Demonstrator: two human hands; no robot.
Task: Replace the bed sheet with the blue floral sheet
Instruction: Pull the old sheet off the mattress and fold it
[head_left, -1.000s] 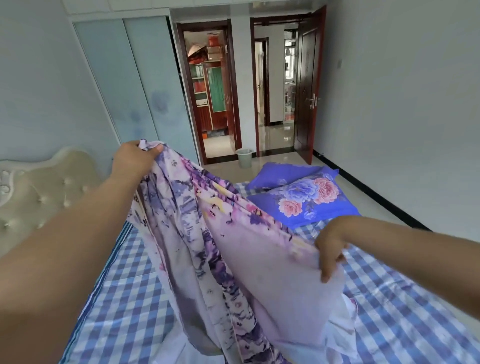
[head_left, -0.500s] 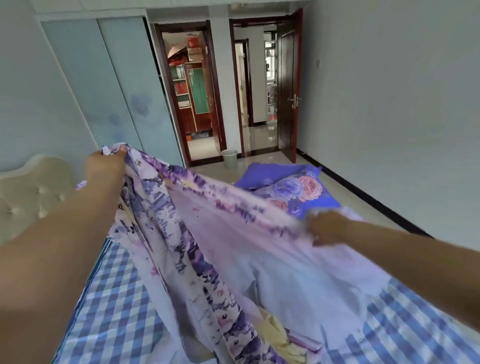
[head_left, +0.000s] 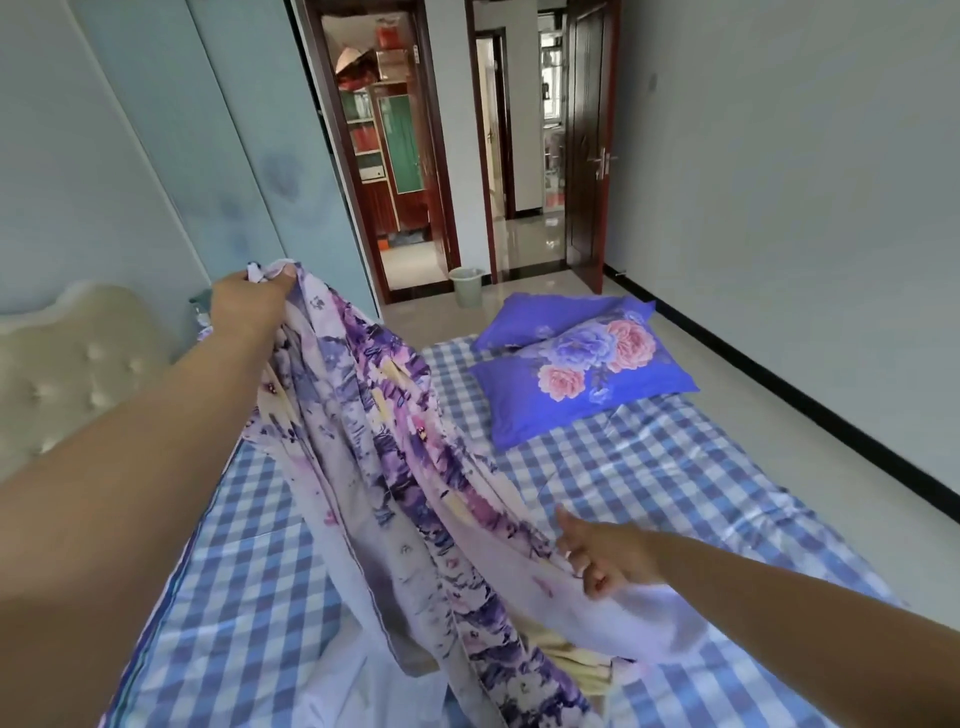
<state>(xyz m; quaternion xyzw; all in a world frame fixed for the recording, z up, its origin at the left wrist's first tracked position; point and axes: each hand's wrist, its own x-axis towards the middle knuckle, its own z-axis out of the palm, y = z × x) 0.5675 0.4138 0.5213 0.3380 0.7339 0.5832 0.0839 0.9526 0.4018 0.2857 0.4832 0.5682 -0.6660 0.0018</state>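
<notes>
A floral sheet (head_left: 395, 467) in purple, blue and pale pink hangs in folds above the bed. My left hand (head_left: 249, 301) grips its top corner, raised at the left near the headboard. My right hand (head_left: 602, 558) is low at the right and pinches the sheet's lower edge, fingers curled into the cloth. The bed is covered by a blue and white checked sheet (head_left: 675, 478). The lower end of the floral sheet lies bunched on the checks near me.
Two blue pillows (head_left: 576, 374) with pink flowers lie at the bed's far end. A padded cream headboard (head_left: 67, 364) stands at the left. A small bin (head_left: 466, 286) sits by two open doorways. Bare floor (head_left: 810, 467) runs along the bed's right side.
My right hand has dropped from chest height down toward the bed, taking the sheet's edge with it. The sheet, stretched wide half a second ago, now hangs in loose folds from my left hand.
</notes>
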